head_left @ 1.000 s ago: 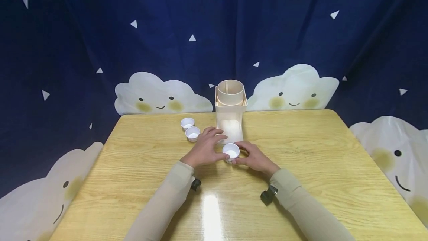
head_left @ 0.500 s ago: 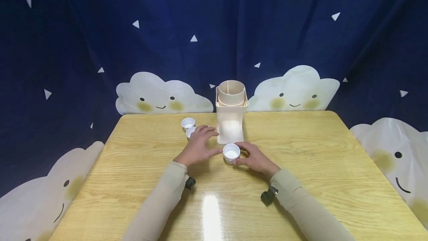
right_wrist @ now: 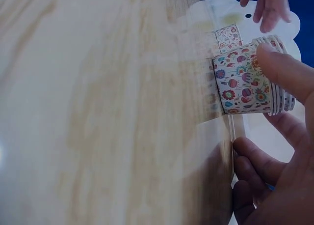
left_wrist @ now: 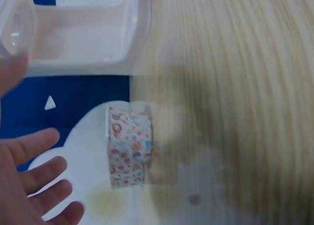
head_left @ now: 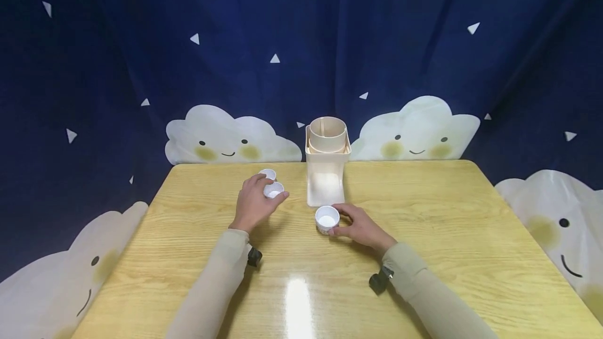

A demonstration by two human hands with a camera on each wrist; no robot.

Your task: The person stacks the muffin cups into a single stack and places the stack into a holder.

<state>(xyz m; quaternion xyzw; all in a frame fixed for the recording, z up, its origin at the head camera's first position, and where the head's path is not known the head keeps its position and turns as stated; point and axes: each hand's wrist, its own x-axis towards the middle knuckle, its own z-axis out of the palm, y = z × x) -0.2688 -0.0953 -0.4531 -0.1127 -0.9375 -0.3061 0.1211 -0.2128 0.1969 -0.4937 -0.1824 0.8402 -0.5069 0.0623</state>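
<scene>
My right hand (head_left: 360,226) holds a stack of paper cups (head_left: 327,220) between thumb and index finger. In the right wrist view, several nested rims show on this flower-patterned stack (right_wrist: 245,82), which stands on the table. My left hand (head_left: 253,203) reaches over the left side with fingers spread around a white-lined paper cup (head_left: 274,191). Just behind that one is another paper cup (head_left: 268,173), partly covered by the fingers. The left wrist view has the fingers apart from the small-patterned cups (left_wrist: 128,149), with a gap between.
A beige dispenser (head_left: 325,158) with a round tube (head_left: 327,135) on top stands at the table's back edge, behind the stack. The wooden table (head_left: 424,213) ends at a dark blue curtain (head_left: 301,30) printed with clouds.
My left hand has let go of the stack and moved left and slightly away from me to the two cups. The right hand has stayed at the stack.
</scene>
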